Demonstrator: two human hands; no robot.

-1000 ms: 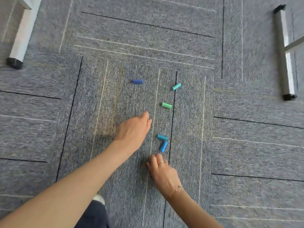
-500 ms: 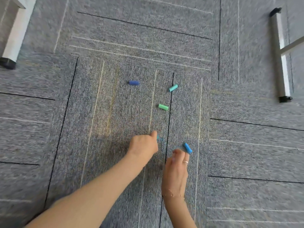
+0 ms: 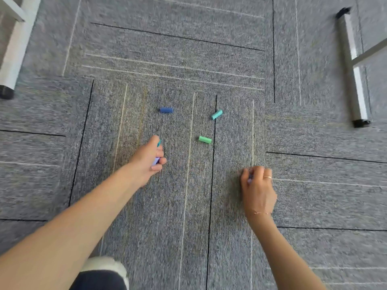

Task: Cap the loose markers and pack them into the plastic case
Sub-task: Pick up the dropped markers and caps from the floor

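Observation:
Three marker caps lie loose on the grey carpet: a dark blue cap (image 3: pixel 166 110) at the far left, a teal cap (image 3: pixel 216 114) to its right and a green cap (image 3: pixel 204 139) nearer me. My left hand (image 3: pixel 147 161) is curled over the carpet left of the green cap and grips small pieces. A teal tip (image 3: pixel 159 142) shows at its fingertips and a pale lilac bit (image 3: pixel 156 161) under the fingers. My right hand (image 3: pixel 258 186) is curled to the right, with a bluish cap (image 3: pixel 249 179) barely showing inside it. No markers or plastic case are in view.
A white furniture leg (image 3: pixel 12 51) with a black foot stands at the far left. A metal leg with a crossbar (image 3: pixel 354 80) stands at the far right. My knee in dark and white clothing (image 3: pixel 102 273) is at the bottom edge.
The two blue caps near my hands have been picked up off the carpet. My left hand has moved up and left with one. My right hand has swung right with the other.

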